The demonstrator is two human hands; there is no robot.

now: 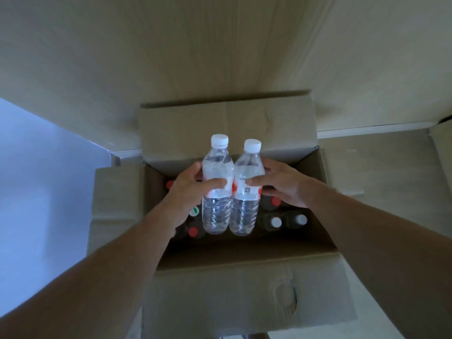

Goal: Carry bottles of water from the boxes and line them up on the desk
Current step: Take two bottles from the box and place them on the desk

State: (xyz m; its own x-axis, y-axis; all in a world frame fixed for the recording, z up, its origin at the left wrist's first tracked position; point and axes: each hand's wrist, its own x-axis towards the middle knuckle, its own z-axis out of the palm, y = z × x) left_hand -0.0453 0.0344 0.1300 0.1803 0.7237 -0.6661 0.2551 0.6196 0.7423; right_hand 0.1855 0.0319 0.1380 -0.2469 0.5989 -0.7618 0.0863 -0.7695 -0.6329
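Two clear water bottles with white caps hang side by side above an open cardboard box. My left hand grips the left bottle around its label, thumb across the front. My right hand grips the right bottle the same way. The bottles touch each other and are upright, tilted slightly away from me. Inside the box stand several more bottles, some with red caps and some with white caps, partly hidden by the held bottles and my hands.
The box's flaps are folded outward on all sides; the near flap has a punched handle hole. A pale wall rises behind the box. A bright bluish surface lies to the left. Another cardboard piece shows at the right edge.
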